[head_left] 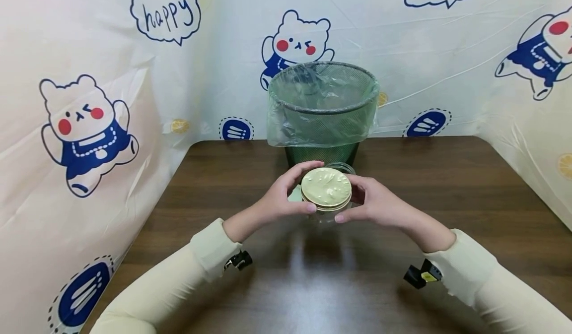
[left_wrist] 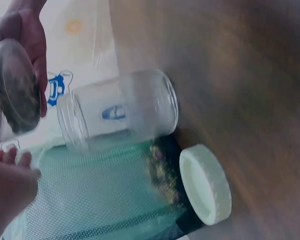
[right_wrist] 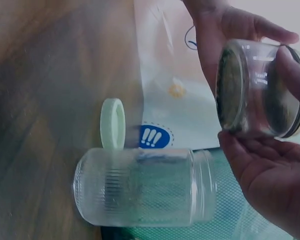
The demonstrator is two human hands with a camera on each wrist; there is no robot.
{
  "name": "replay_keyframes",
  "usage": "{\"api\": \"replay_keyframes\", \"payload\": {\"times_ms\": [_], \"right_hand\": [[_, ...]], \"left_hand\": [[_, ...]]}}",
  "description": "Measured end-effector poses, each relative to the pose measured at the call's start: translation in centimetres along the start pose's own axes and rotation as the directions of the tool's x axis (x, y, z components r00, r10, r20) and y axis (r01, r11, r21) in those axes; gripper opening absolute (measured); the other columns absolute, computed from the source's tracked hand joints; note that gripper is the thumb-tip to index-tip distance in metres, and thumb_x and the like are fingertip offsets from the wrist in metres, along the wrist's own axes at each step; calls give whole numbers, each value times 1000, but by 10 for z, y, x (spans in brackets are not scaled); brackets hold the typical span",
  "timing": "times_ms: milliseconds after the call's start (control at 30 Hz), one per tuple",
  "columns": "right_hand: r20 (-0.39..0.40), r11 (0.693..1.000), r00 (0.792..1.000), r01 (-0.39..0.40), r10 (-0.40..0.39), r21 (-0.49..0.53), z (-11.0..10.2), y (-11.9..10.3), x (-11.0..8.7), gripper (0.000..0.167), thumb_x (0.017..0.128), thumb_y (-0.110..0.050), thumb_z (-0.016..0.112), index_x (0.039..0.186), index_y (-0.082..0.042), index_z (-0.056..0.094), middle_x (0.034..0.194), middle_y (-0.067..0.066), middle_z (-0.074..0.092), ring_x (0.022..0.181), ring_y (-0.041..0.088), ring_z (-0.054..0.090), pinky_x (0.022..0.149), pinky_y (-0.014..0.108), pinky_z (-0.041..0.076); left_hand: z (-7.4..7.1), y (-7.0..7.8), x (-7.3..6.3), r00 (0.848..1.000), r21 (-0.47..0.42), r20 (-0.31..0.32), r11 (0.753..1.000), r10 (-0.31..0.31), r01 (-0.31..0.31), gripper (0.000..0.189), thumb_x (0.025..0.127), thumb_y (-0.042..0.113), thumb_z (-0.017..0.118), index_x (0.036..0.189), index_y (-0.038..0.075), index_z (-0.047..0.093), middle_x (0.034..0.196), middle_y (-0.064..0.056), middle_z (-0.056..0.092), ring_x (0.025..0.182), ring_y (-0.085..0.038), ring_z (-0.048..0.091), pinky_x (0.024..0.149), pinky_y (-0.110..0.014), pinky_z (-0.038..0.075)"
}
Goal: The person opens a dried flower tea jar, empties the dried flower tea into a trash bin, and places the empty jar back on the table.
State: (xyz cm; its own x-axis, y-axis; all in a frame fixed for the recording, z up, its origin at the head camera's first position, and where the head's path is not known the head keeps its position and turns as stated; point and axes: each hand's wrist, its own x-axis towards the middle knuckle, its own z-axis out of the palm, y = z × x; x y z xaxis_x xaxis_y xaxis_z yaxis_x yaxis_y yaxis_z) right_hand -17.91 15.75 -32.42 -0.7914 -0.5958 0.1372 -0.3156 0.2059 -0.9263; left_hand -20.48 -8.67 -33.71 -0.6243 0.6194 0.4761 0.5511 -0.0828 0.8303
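A small glass jar (right_wrist: 257,90) with a gold-coloured lid (head_left: 326,187) is held above the table between both hands. The left hand (head_left: 286,192) has its thumb at the near edge of the lid and a finger along its far side. The right hand (head_left: 382,202) grips the jar from the right, its thumb across the glass in the right wrist view. Dark patches show at the jar's bottom; contents or reflection, I cannot tell. Beyond it a taller clear jar (left_wrist: 122,110) stands upright, uncapped. Beside that, a pale green lid (left_wrist: 207,185) lies flat, hollow side up.
Behind the jars stands a mesh bin (head_left: 323,125) lined with a green plastic bag, at the back of the brown wooden table (head_left: 201,185). A patterned cloth (head_left: 232,36) hangs behind and at both sides.
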Motion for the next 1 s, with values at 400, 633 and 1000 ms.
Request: {"api": "replay_keyframes", "payload": {"times_ms": [400,633,1000], "right_hand": [[93,999,995,24,-27,27,-16,1,5,64,76,-6,82,130,5,50,116,13,60,102,27,57,87,31,50],[12,999,1000,-26,26,22,-15,-5,5,66,74,-5,83,132,1,51,118,12,60,104,27,57,89,30,48],[-172,997,983,-71,63,-43,0,-7,4,69,73,-11,86,133,-3,53,122,8,61,110,21,57,90,29,48]], "left_hand": [[-9,-3,18,984,-79,174,996,42,-28,89,84,50,69,141,-10,37,143,-23,42,127,-25,44,105,-43,34],[-5,0,18,999,-39,40,999,-8,10,87,79,47,76,141,-4,43,140,-13,49,121,-22,49,99,-37,39],[9,4,12,978,39,-185,994,-96,105,74,71,5,83,135,4,46,129,-5,56,114,-19,51,96,-34,41]]}}
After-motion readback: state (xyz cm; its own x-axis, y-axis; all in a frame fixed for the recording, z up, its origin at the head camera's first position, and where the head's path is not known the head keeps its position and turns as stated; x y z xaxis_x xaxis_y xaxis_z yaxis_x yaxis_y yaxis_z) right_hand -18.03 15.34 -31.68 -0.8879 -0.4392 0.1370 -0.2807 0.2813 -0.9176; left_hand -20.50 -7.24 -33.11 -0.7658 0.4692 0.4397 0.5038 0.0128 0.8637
